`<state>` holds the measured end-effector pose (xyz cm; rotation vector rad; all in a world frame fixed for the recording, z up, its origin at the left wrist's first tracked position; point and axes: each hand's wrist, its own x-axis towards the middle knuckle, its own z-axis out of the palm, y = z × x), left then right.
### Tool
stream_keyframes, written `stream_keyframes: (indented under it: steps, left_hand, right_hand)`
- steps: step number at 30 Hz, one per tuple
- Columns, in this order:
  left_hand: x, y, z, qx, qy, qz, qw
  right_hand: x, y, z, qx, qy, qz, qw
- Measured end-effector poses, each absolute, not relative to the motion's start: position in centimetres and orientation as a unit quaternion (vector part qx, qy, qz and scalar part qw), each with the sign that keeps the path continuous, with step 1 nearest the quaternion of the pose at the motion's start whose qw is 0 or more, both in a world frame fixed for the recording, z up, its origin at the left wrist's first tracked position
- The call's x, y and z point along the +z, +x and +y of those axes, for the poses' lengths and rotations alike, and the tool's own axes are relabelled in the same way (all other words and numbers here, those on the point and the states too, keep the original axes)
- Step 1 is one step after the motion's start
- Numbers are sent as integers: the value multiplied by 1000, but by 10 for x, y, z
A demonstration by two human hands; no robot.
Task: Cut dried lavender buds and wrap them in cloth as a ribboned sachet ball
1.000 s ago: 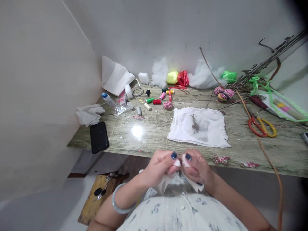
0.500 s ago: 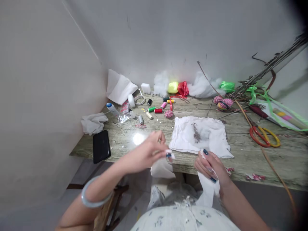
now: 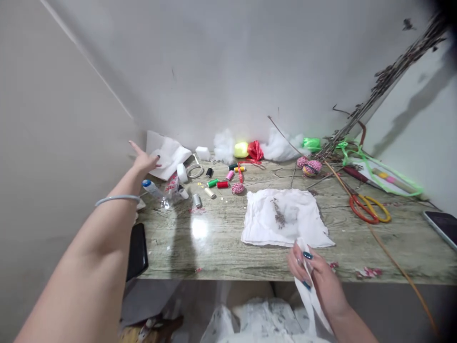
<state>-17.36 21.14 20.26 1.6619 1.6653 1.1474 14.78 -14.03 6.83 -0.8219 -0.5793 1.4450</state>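
My left hand [image 3: 144, 161] is stretched out to the back left, its fingers spread, beside a creased white sheet [image 3: 167, 152]. Whether it touches the sheet I cannot tell. Close to the front edge, my right hand [image 3: 319, 278] is closed around a strip of white tissue [image 3: 311, 305], which hangs down from the fingers. Just beyond that hand lies a rough-edged white cloth [image 3: 255, 216], with white stuffing [image 3: 293, 215] and a small pile of dark dried bits [image 3: 279, 214] on it.
Spools of thread [image 3: 223, 184], a tape roll [image 3: 182, 173] and a glue bottle [image 3: 153, 189] lie left of centre. Scissors [image 3: 364, 209], dried stems [image 3: 357, 116] and a phone [image 3: 442, 226] are on the right. Another phone [image 3: 137, 250] lies by the left edge.
My left hand has swung from the table's front to the back left, and its pinched fingers have spread. The right hand keeps hold of the white tissue. The view has shifted.
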Motion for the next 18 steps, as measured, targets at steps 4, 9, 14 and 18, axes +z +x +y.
stream_keyframes:
  steps: [4,9,14,18]
  left_hand:
    - [172,-110,136,278,696,605,267]
    - [126,-36,-9,135,822,327,446]
    - [103,-19,-64,221,730,364,534]
    - [96,-25,-62,245,695,410,538]
  right_hand:
    - [77,155,-125,612,-342,-286,653]
    - [89,141,-96,545,-388,-221,710]
    - [95,123,-70,511,-401,-229,725]
    - [91,120,-55,496,-419,-246,719]
